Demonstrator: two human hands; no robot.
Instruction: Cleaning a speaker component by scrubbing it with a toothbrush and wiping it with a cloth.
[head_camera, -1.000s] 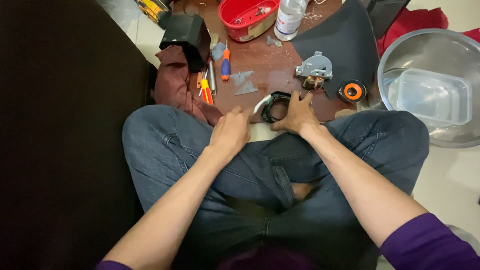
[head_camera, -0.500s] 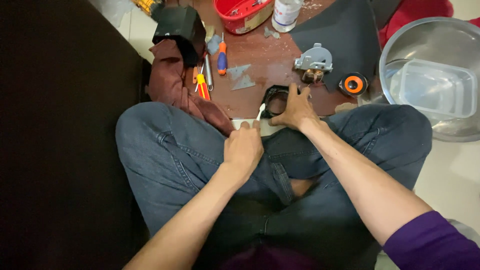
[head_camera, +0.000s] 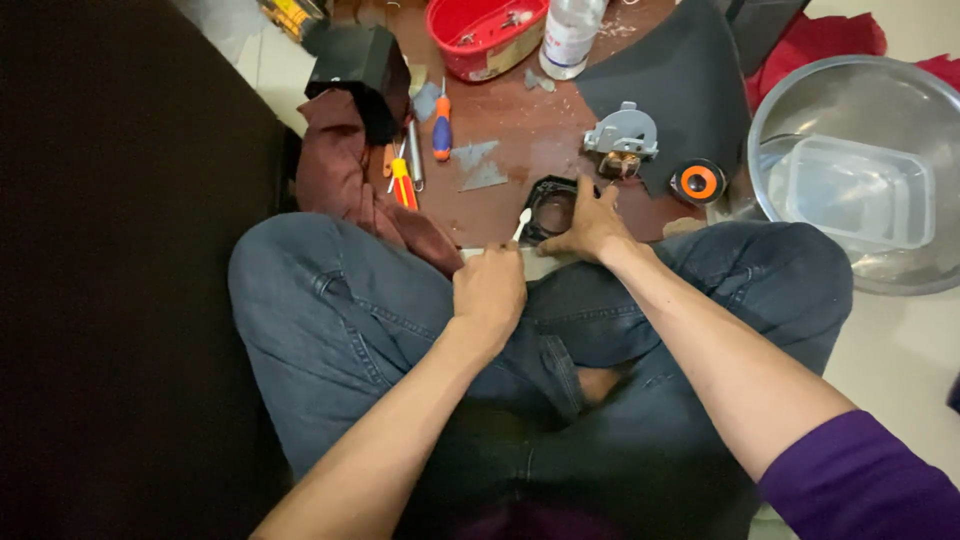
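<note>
I sit cross-legged in blue jeans. My left hand (head_camera: 488, 288) rests over my left knee, closed around a thin white swab (head_camera: 521, 222) whose tip points up toward the board. My right hand (head_camera: 590, 222) reaches forward and presses on a black square frame part (head_camera: 548, 205) lying on the brown board (head_camera: 520, 120). Just beyond that hand sits a grey metal motor piece (head_camera: 624, 135) and an orange-and-black round part (head_camera: 699, 182).
Screwdrivers (head_camera: 440, 125) with red and blue handles lie beside a dark red cloth (head_camera: 345, 180). A red tub (head_camera: 487, 35), a plastic bottle (head_camera: 572, 35), a black mat (head_camera: 680, 80) and a steel bowl (head_camera: 800, 110) holding a clear plastic box (head_camera: 860, 190) surround the board.
My left hand pulled back from the black frame toward my knee, now holding the white swab upright. My right hand stayed on the frame. The view tilted slightly.
</note>
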